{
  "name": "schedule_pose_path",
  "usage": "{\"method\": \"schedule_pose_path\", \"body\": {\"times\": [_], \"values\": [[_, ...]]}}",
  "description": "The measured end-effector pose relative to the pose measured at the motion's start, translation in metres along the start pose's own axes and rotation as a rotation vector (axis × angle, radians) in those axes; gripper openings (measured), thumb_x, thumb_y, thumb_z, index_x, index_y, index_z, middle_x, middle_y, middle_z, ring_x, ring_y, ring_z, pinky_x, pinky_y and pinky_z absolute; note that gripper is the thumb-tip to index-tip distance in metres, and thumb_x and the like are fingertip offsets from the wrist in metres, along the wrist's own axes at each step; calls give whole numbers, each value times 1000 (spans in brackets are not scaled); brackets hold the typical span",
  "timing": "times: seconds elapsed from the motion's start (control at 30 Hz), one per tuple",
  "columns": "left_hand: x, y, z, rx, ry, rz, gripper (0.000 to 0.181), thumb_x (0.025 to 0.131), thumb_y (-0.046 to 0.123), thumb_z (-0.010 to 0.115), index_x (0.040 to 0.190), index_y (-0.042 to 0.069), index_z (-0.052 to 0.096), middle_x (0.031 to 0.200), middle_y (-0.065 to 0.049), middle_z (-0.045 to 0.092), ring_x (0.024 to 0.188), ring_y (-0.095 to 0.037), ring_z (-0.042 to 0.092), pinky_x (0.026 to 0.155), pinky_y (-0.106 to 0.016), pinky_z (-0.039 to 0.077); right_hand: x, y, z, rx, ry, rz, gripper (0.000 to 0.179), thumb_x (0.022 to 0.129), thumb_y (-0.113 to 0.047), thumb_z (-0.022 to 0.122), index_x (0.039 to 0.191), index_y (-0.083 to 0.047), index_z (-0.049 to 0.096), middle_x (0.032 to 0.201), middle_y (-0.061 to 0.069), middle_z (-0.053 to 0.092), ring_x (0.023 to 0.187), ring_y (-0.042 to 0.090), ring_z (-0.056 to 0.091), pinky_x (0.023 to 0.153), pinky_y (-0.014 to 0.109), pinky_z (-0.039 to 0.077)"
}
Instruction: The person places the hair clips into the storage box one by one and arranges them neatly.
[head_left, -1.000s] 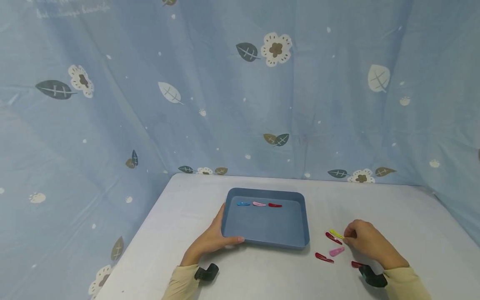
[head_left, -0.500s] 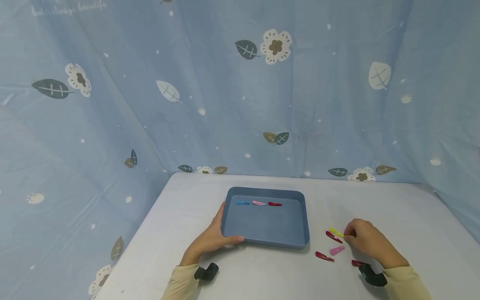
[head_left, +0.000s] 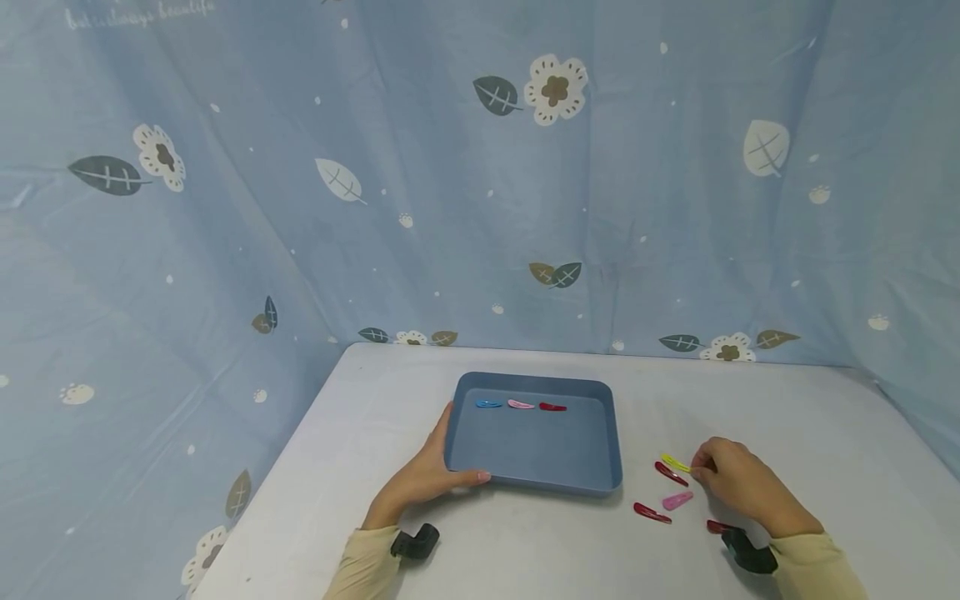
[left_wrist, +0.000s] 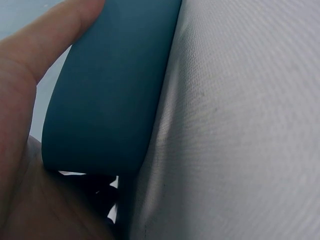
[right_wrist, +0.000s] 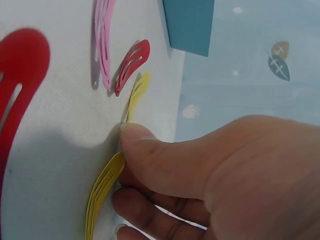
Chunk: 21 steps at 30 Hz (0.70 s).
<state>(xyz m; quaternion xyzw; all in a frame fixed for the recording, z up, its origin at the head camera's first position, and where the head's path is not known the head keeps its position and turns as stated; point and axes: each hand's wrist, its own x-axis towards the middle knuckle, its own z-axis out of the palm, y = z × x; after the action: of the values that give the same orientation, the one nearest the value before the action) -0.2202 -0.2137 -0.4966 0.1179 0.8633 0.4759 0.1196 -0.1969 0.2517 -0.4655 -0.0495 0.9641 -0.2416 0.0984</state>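
Observation:
My left hand (head_left: 423, 481) holds the near left corner of a blue-grey tray (head_left: 536, 446), thumb along its front wall and fingers along its left side. In the tray, a blue hair clip (head_left: 488, 404), a pink hair clip (head_left: 521, 404) and a red hair clip (head_left: 552, 407) lie in a row. On the right, my right hand (head_left: 738, 482) pinches the near end of a yellow hair clip (right_wrist: 137, 95) between thumb and forefinger, down at the table. A second yellow hair clip (right_wrist: 102, 192) lies just below those fingers; the hand hides it in the head view.
Beside the right hand lie a red clip (head_left: 671, 473), a pink clip (head_left: 677, 500), another red clip (head_left: 652, 512) and a third red clip (head_left: 717, 527), partly covered by the wrist camera. A patterned blue curtain (head_left: 420, 167) hangs behind the white table (head_left: 525, 550).

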Motion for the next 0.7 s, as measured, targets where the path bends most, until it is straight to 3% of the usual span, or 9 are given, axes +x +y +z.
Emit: {"method": "schedule_pose_path", "body": {"times": [0.7], "values": [[-1, 1, -1, 21, 8, -7, 139, 75, 50, 90, 167, 14, -9, 176, -12, 1, 162, -37, 10, 125, -65, 21, 3, 0, -4, 63, -10, 1, 6, 95, -2, 70, 95, 4, 68, 86, 6, 65, 79, 19, 53, 69, 34, 51]]}}
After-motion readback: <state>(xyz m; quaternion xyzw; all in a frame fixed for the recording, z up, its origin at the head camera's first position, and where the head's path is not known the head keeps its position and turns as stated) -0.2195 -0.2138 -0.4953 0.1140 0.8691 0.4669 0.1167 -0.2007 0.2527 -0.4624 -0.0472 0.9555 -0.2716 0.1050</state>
